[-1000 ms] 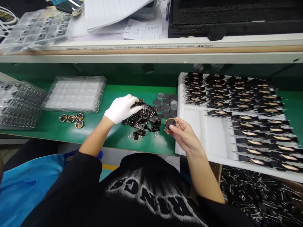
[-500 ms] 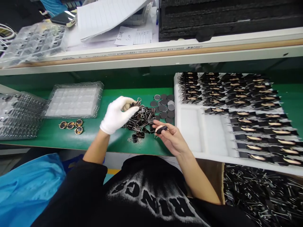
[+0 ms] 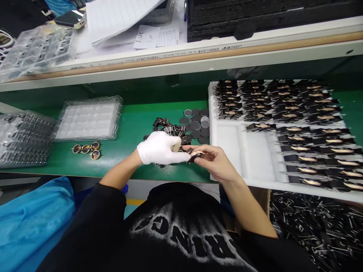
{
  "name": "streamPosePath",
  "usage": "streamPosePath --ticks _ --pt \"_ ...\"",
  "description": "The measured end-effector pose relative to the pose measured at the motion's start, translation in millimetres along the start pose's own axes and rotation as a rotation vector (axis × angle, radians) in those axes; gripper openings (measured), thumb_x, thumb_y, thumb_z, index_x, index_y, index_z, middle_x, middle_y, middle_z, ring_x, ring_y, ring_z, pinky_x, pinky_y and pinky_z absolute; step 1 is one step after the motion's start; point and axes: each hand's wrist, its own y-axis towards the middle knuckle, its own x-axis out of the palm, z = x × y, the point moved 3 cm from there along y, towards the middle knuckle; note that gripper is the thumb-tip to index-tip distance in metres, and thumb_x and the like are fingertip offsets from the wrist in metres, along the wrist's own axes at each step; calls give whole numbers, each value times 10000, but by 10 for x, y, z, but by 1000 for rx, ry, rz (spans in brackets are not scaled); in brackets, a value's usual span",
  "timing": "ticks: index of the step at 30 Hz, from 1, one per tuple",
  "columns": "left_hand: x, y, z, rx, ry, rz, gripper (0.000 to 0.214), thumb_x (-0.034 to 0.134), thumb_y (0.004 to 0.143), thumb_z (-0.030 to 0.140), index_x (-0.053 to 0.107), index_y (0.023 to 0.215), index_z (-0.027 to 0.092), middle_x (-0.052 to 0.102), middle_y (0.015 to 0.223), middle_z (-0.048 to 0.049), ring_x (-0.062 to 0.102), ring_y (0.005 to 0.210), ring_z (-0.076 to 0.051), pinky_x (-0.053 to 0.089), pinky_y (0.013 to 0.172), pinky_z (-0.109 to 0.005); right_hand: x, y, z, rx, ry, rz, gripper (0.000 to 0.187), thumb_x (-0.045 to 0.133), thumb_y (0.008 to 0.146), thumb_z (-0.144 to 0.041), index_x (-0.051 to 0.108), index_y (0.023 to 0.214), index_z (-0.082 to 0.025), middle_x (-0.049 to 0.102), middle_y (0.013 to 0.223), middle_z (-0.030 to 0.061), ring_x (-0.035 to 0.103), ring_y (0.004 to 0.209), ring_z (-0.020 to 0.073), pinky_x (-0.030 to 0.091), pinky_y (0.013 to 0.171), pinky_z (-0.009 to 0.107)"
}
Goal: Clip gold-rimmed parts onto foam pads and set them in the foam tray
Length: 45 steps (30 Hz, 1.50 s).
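Note:
My right hand, bare, pinches a small round gold-rimmed piece with black on its faces, over the front of the green bench. My left hand, in a white glove, has its thumb and fingers closed on a black binder clip at the left edge of that piece. The two hands meet there, and fingers partly hide the clip. Behind and under the glove lies a heap of black binder clips. Beside the heap are several dark round discs.
A white foam tray at right holds rows of clipped gold-rimmed pieces. Below it is a box of loose binder clips. Several gold-rimmed rounds, a clear plastic tray and stacked trays lie left. A shelf edge crosses above.
My left hand has moved from the heap, right and toward me, bringing a binder clip against the round piece. My right hand has shifted slightly right and still holds that piece.

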Motion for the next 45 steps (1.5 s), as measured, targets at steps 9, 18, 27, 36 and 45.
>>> streamPosePath --ticks 9,18,27,36,45 --pt "178 112 112 147 59 -180 654 552 850 740 401 504 206 355 417 48 277 384 -78 202 450 -272 -75 -81 -229 10 -238 -134 109 830 851 -317 821 931 -245 772 1250 105 726 1181 290 602 975 439" --pt "179 115 69 190 -31 -113 442 579 861 461 422 537 204 388 442 51 321 425 -80 248 478 -254 -146 -85 -206 -8 -123 -65 106 861 828 -285 830 928 -265 714 1350 76 715 1166 244 609 872 320" --pt "384 39 25 -87 -385 85 366 536 871 390 523 571 183 486 482 46 411 470 -73 317 474 -206 -77 24 96 51 420 488 308 946 706 -426 769 918 -290 717 983 -32 649 853 107 566 732 218" --pt "506 -37 18 -189 -447 -21 419 527 933 457 536 614 186 499 493 55 439 474 -76 326 493 -217 -101 -4 149 -41 112 456 311 929 740 -407 797 973 -249 750 972 12 652 864 140 540 784 257" --pt "244 25 -186 -111 -147 -88 439 447 1022 541 673 873 196 680 685 16 603 609 -124 393 612 -261 -60 7 223 -57 315 517 324 933 707 -417 771 935 -254 759 946 3 696 843 163 606 774 314"
